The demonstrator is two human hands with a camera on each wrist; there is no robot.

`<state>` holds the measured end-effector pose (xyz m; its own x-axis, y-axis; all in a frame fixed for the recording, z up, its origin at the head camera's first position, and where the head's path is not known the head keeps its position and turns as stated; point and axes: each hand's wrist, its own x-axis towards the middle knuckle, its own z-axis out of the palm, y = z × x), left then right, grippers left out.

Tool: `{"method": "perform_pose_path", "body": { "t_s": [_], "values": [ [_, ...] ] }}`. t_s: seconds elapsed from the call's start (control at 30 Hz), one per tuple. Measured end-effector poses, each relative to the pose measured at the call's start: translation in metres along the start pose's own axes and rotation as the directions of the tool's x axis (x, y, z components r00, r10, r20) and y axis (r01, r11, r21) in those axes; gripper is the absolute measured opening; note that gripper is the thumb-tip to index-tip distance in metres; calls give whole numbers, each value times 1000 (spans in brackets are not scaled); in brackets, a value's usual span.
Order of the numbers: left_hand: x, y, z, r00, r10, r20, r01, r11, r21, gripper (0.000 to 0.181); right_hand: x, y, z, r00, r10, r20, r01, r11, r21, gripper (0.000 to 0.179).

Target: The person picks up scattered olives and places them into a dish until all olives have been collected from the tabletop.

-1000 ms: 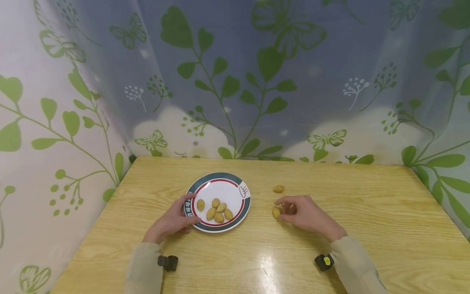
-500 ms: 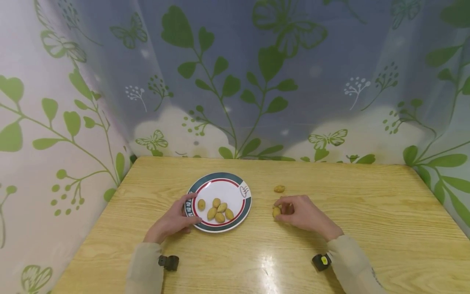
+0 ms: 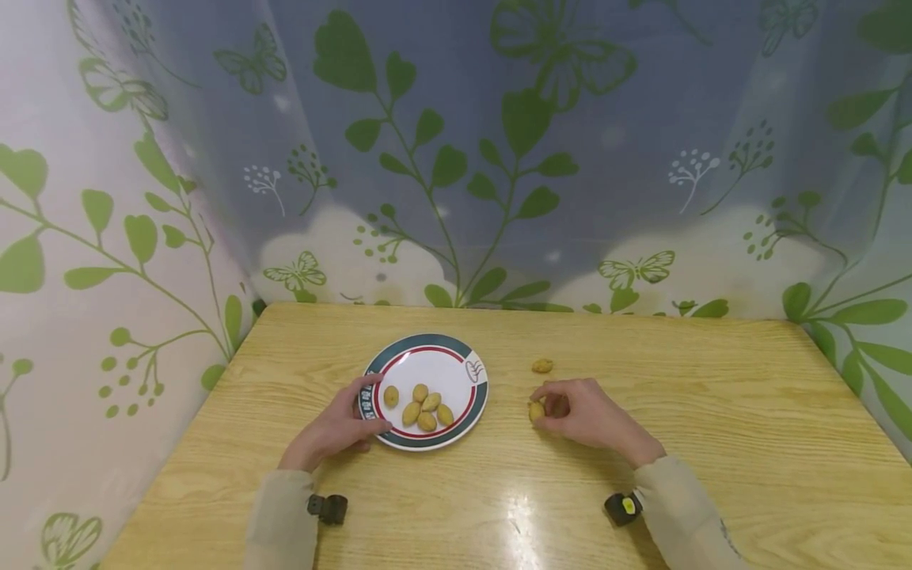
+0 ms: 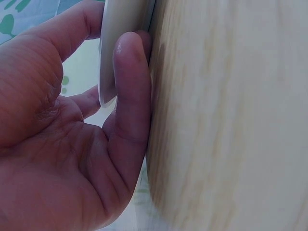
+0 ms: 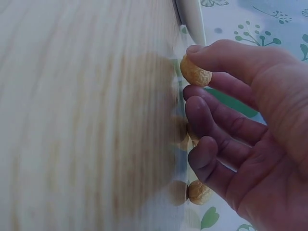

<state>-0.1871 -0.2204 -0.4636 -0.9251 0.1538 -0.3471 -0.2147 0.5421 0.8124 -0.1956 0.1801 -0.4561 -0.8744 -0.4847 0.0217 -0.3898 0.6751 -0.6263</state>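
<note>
My left hand point(image 3: 338, 423) grips the left rim of a white plate point(image 3: 427, 366) with a dark green band and a red ring. In the left wrist view, fingers lie on both sides of the plate's edge point(image 4: 108, 72). Several walnuts point(image 3: 427, 422) rest in the plate's lower half. To the right of the plate, my right hand point(image 3: 587, 413) pinches a walnut point(image 5: 196, 72) between thumb and finger, low over the table. Another walnut point(image 3: 542, 366) lies on the table just beyond that hand. Behind the curled fingers in the right wrist view, one more is partly hidden.
The wooden table point(image 3: 748, 427) reaches back to a curtain point(image 3: 456, 158) printed with green leaves and butterflies. More of this cloth hangs at the left and right sides. A bright reflection shows on the tabletop near the front.
My right thumb and finger have closed on the near walnut, and the right wrist has shifted slightly left. The left hand and plate keep their place.
</note>
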Motion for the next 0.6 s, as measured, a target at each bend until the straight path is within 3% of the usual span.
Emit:
{"method": "perform_pose_path", "body": {
  "t_s": [0.2, 0.6],
  "values": [
    [0, -1, 0, 1000, 2, -1, -2, 1000, 3, 83, 2, -2, 1, 999, 9, -33, -8, 1000, 29, 30],
    [0, 0, 0, 1000, -7, -2, 7, 1000, -3, 84, 12, -14, 5, 991, -57, -120, 67, 994, 82, 31]
  ]
}}
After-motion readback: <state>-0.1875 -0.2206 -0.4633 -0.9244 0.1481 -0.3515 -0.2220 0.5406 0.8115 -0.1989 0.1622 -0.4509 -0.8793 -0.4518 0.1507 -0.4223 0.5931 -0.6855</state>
